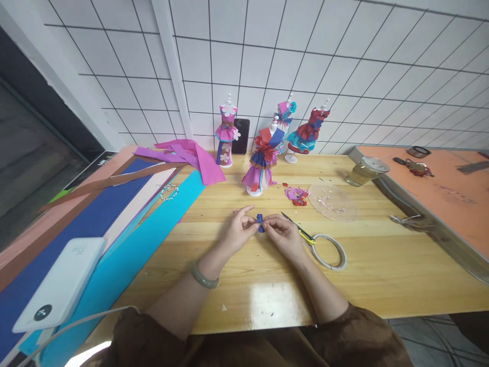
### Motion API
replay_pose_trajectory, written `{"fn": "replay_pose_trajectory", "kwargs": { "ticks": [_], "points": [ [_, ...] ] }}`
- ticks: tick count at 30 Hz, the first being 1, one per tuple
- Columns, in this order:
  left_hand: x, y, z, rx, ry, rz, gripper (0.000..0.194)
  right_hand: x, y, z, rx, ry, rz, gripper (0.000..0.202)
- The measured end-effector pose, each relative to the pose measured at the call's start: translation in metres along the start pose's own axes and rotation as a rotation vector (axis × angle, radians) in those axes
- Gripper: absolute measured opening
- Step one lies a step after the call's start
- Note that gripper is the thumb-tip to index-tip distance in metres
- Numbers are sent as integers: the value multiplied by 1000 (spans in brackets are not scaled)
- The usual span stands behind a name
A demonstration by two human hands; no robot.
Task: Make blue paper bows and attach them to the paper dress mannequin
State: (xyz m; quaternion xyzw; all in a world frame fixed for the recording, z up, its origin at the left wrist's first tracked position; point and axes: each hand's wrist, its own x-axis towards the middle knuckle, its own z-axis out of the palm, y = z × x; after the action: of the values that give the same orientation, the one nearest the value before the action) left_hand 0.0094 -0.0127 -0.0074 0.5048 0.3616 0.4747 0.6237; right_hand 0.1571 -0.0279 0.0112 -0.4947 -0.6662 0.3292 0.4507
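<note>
"Over the middle of the counter (pixel 237 290), what's being held?"

"One small dark-blue piece (pixel 260 224), between two bare hands. The left hand (pixel 241 227) pinches its near edge, one finger stretched out free."

"And the right hand (pixel 284 232)?"

"Mostly closed too: thumb and fingertips on the piece's other side, the remaining fingers curled."

"What lies close by?"

"Just beside the right hand, a yellow-and-black cutting tool (pixel 306 236), next to a tape roll (pixel 343 256). Farther off, pink and red clippings (pixel 296 195) by a clear round plate (pixel 350 210)."

"Beyond the hands?"

"A little dress form (pixel 263 158), upright, in red, blue and pink. Leftward, a long turquoise sheet (pixel 168 219) lies flat."
</note>
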Motion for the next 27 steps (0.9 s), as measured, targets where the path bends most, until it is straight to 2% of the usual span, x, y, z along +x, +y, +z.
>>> {"fn": "replay_pose_trajectory", "kwargs": {
  "ticks": [9,17,23,27],
  "points": [
    [2,-1,-1,-32,58,-25,55,0,-2,-1,-74,92,-86,11],
    [1,0,1,-34,58,-15,49,-1,2,4,-149,53,-179,11],
    [2,6,0,-101,72,-55,46,-1,-4,2,-36,-17,-77,17],
    [2,8,-1,-107,88,-72,47,0,-2,0,90,-5,62,24]
  ]
}}
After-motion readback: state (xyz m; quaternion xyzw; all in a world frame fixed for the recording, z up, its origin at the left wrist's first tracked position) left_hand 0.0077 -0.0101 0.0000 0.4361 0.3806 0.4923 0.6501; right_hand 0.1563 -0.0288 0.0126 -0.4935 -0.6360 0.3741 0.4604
